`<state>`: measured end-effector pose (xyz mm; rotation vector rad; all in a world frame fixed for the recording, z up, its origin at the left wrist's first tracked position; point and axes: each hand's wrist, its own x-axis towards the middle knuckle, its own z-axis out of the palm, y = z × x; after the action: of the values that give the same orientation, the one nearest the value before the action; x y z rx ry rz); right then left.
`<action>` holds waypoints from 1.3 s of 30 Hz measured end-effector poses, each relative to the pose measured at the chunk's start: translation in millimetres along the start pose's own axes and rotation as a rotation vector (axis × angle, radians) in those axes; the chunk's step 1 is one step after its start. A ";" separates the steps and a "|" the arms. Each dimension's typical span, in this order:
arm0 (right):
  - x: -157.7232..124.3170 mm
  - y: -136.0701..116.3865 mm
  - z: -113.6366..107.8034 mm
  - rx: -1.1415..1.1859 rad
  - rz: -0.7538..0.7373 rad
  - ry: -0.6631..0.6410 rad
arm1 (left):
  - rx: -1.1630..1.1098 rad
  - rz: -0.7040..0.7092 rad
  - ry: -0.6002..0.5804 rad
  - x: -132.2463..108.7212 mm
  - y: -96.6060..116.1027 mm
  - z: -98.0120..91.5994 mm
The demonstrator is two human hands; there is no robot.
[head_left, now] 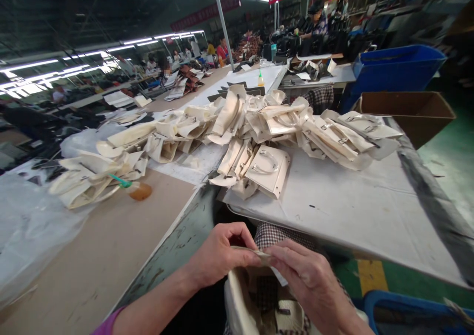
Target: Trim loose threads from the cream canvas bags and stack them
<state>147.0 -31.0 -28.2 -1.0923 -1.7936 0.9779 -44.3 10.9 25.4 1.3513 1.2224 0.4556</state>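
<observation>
Low in the head view, both my hands pinch the top edge of a cream leather bag piece held over my lap. My left hand grips the edge from the left with fingers curled. My right hand presses the same edge from the right, fingers together. A checked cloth lies beneath. Ahead on the white table sits a heap of similar cream bag parts with metal fittings.
A small glue bottle with a green nozzle lies on the brown conveyor surface at left beside more cream pieces. A cardboard box and blue bin stand at right. Other workers sit far back.
</observation>
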 end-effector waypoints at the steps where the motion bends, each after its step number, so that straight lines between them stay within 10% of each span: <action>1: -1.1 -0.1 0.4 0.030 -0.002 -0.005 | -0.100 -0.043 -0.003 1.3 -2.5 0.6; 6: -7.5 0.8 2.0 0.087 -0.050 -0.025 | -0.250 -0.137 -0.094 0.0 -1.5 -1.5; 14: -9.0 1.9 2.8 -0.088 -0.126 0.013 | 0.518 0.309 -0.082 -10.4 15.5 -0.5; 22: -7.5 10.6 1.5 -0.226 -0.093 -0.089 | 0.294 0.043 -0.150 -7.7 11.1 -13.8; 39: 6.3 2.5 -33.5 0.018 0.193 -0.249 | 0.600 0.108 0.040 -2.8 21.7 2.7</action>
<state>176.1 -17.6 -16.3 -1.1912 -1.8966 1.2916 -34.8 12.7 45.2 1.9289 1.3837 0.1914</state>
